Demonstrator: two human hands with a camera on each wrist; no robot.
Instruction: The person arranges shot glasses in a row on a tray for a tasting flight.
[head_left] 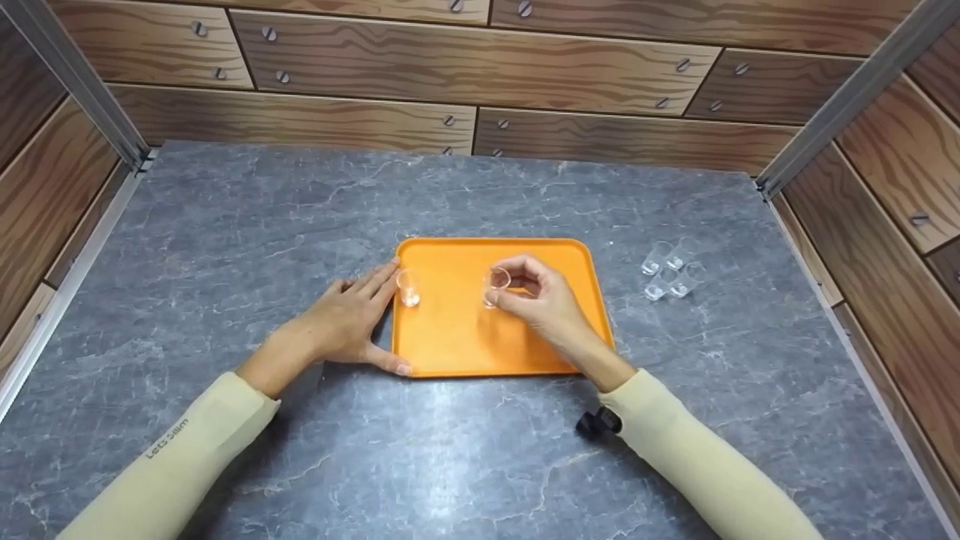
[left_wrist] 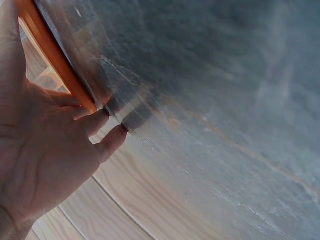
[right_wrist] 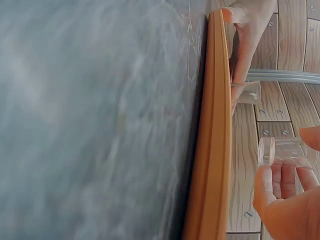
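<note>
An orange tray lies on the grey marbled table. My left hand rests along its left edge, fingers at the far end and thumb at the near left corner. In the left wrist view the fingers reach down to the table beside the tray's edge. A clear shot glass stands upright on the tray close to that hand. My right hand pinches another clear shot glass between thumb and fingers. This glass is upright over the middle of the tray, raised above the tray's rim in the right wrist view.
Several more clear shot glasses stand grouped on the table to the right of the tray. A dark device is strapped at the right wrist. Wood-patterned walls and metal corner posts bound the table.
</note>
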